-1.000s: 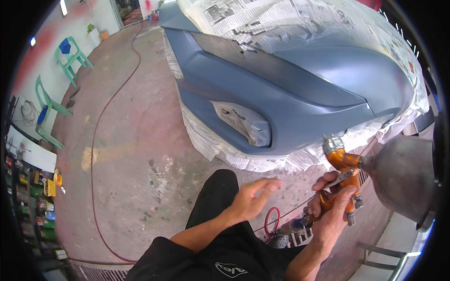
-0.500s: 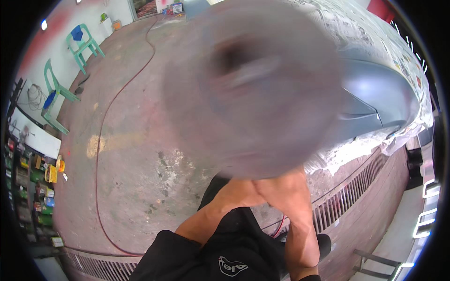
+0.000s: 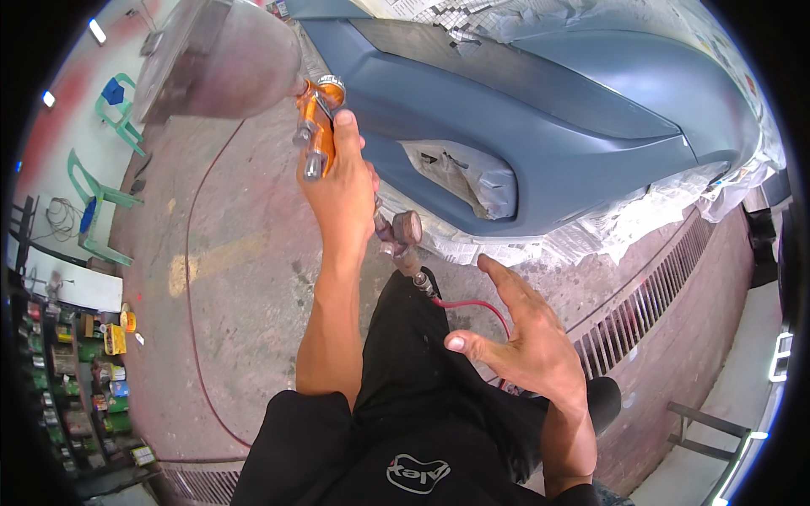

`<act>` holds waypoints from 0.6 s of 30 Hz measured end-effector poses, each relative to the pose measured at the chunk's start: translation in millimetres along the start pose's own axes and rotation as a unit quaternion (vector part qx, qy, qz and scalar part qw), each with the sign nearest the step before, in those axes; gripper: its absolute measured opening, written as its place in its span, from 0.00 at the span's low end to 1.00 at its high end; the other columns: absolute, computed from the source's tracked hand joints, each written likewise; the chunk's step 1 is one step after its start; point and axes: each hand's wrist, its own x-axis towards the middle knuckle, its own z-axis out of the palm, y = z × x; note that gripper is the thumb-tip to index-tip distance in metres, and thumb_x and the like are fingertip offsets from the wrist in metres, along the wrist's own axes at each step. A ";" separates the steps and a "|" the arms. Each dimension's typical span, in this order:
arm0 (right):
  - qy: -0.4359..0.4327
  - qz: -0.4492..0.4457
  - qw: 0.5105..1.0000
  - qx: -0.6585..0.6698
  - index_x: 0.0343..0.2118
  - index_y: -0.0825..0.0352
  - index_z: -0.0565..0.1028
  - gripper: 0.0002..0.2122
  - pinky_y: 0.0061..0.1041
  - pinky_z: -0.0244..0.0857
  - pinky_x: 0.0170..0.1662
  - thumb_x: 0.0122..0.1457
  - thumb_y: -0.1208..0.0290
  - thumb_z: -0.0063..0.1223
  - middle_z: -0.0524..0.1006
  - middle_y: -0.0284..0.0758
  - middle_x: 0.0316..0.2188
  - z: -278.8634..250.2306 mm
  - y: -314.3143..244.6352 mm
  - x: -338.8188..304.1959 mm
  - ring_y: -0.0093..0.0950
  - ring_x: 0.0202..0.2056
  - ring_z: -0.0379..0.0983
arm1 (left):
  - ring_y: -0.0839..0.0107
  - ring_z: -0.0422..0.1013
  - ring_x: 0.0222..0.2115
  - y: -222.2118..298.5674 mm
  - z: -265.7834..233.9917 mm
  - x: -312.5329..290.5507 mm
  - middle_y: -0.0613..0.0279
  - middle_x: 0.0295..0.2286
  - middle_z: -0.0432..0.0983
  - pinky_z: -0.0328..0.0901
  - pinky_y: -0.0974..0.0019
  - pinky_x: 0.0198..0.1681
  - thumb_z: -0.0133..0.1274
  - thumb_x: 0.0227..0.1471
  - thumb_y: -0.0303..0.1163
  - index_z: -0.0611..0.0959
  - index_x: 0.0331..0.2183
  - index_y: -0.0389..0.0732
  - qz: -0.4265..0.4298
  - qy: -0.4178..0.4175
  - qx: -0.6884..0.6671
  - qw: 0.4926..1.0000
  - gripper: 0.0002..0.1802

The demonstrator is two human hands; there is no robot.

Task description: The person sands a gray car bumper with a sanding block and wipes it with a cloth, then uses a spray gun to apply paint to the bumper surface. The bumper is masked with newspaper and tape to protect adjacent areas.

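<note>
Spray gun (image 3: 315, 126) is up at the upper left, with the left hand (image 3: 339, 194) wrapped tight round it, probably to carry the weight of that big grey cup (image 3: 224, 63). Right hand (image 3: 531, 341) is open and empty near the red hose (image 3: 472, 304), maybe out for balance, while newspaper (image 3: 540, 244) skirts the blue-grey bumper (image 3: 582, 181), presumably as masking. Silver nozzle (image 3: 333, 87) looks aimed ahead, long axis slanting upper left to lower right.

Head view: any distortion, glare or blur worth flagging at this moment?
Head view: the floor grate looks bowed by the fisheye; soft sheen lies on the blue-grey bumper; an upper-left lamp burns out white; the large grey cup looks slightly soft.
</note>
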 end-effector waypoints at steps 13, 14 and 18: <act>-0.039 0.048 0.995 0.082 0.73 0.76 0.68 0.50 0.41 0.72 0.63 0.58 0.45 0.78 0.78 0.51 0.66 -2.3 50.4 -39.8 0.41 0.64 0.79 | 0.80 0.63 0.15 3.1 0.9 43.6 0.66 0.30 0.71 0.59 0.69 0.15 0.60 0.73 0.47 0.83 0.48 0.39 -0.008 0.025 -0.002 1.000 0.20; -0.039 0.054 0.993 0.094 0.73 0.76 0.68 0.50 0.41 0.72 0.63 0.58 0.44 0.78 0.79 0.50 0.66 -2.5 52.2 -41.5 0.41 0.64 0.79 | 0.80 0.63 0.15 3.6 -2.6 45.7 0.66 0.30 0.71 0.59 0.69 0.15 0.61 0.73 0.47 0.83 0.48 0.39 -0.003 0.035 0.001 0.999 0.19; -0.042 0.067 0.992 0.097 0.73 0.76 0.68 0.50 0.40 0.71 0.63 0.57 0.42 0.78 0.79 0.49 0.65 -1.6 53.3 -44.7 0.40 0.63 0.79 | 0.80 0.63 0.15 10.1 0.1 41.3 0.66 0.30 0.71 0.58 0.70 0.16 0.61 0.73 0.47 0.83 0.47 0.39 -0.020 0.024 0.002 1.000 0.19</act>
